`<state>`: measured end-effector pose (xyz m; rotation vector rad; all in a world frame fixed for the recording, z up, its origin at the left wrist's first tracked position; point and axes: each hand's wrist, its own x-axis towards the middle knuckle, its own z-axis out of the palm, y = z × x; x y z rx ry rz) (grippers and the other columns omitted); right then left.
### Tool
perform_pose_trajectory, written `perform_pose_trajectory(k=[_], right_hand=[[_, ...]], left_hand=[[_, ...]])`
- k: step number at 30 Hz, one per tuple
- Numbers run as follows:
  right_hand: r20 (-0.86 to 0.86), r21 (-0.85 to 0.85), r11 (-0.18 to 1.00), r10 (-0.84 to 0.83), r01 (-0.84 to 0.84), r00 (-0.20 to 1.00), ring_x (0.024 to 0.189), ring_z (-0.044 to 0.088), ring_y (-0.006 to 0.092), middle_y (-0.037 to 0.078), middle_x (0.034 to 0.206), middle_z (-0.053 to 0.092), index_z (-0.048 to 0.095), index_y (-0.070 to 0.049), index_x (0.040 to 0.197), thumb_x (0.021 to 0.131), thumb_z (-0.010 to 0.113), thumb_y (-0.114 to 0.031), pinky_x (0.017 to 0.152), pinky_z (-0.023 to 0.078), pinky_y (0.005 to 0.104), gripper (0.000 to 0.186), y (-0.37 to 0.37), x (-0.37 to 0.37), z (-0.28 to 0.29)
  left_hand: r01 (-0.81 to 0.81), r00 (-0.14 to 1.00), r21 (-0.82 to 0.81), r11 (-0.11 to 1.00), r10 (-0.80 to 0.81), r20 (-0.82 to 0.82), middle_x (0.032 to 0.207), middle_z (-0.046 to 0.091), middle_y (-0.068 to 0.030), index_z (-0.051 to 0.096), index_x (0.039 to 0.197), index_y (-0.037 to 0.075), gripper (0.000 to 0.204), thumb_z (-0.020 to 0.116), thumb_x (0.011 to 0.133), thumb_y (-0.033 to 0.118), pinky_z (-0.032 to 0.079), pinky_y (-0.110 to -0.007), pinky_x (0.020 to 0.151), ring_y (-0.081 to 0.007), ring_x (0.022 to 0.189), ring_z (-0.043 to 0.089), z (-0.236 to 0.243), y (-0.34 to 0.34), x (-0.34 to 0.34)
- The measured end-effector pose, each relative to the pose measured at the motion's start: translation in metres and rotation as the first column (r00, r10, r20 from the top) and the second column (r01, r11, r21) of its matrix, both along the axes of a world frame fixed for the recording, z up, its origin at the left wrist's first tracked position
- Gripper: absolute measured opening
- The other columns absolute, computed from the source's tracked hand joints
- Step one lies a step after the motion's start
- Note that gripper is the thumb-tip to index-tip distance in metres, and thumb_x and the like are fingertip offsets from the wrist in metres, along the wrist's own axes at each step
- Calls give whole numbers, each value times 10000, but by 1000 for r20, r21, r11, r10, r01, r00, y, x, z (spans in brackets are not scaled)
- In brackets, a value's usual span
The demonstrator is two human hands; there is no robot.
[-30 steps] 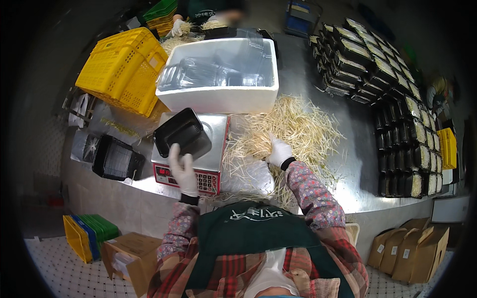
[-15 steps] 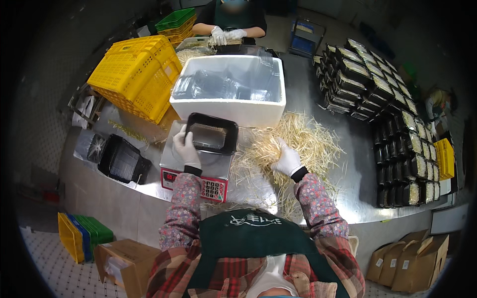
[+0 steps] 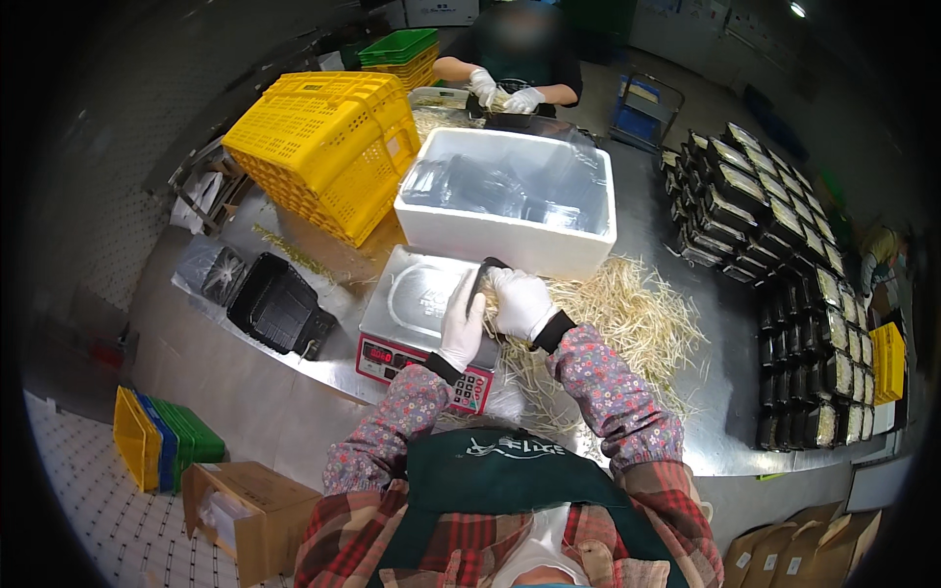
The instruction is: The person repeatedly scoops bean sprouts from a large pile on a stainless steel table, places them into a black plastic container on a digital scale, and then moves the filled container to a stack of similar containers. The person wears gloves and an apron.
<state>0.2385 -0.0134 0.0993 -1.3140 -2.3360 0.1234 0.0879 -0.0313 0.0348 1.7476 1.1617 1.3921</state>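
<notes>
My gloved left hand (image 3: 461, 325) grips a black plastic tray (image 3: 480, 279), turned up on its side at the right edge of the silver-and-red scale (image 3: 417, 299). My gloved right hand (image 3: 521, 304) is closed on pale sprouts inside that tray, which my hands largely hide. A loose heap of long pale sprouts (image 3: 637, 338) lies on the steel table (image 3: 720, 382), to the right of the scale and around my right wrist. Just behind my hands stands a white foam box (image 3: 500, 240) holding clear plastic lids (image 3: 500, 176).
Yellow crates (image 3: 309, 147) stand back left; black trays (image 3: 274, 304) lie left of the scale. Stacks of filled trays (image 3: 745, 196) line the right. A co-worker (image 3: 510, 59) handles sprouts across the table. Cardboard boxes (image 3: 250, 514) and coloured crates (image 3: 172, 441) are on the floor.
The tray has gone from flat over the scale to upright beside it in my left hand. My right hand has moved from the heap to the tray with sprouts. The view has shifted.
</notes>
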Motion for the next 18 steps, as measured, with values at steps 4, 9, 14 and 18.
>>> perform_pose_trajectory(k=[4,9,14,18], right_hand=[[101,-27,989,149,-147,984,814,635,332,163,834,629,549,41,1146,616,690,-121,698,521,421,572,18,-30,-37],[94,-118,985,140,-129,986,898,614,345,196,941,613,517,38,1225,628,751,-254,795,499,442,705,22,-62,-67],[-224,-174,904,350,-391,909,1135,524,382,227,1214,551,480,8,1322,674,764,-301,999,418,436,772,43,-40,-96],[-41,-140,968,206,-209,978,1252,426,411,225,1358,460,508,-13,1318,589,845,-420,1078,350,450,901,19,2,-46]], left_hand=[[47,999,-185,982,-49,-6,1478,390,-228,286,1472,-53,548,454,1017,204,270,-363,1147,-312,1372,380,-30,4,-50],[105,745,157,982,27,-666,1518,311,-261,223,1505,-21,732,546,930,296,244,-434,1168,-385,1408,319,-21,13,-73],[170,618,91,981,-34,-786,1489,385,-205,312,1500,65,636,522,943,289,267,-451,1153,-374,1367,378,-13,19,-69],[156,542,117,981,15,-840,1462,424,-194,368,1490,158,559,493,965,303,272,-466,1138,-374,1344,401,-10,16,-71]])
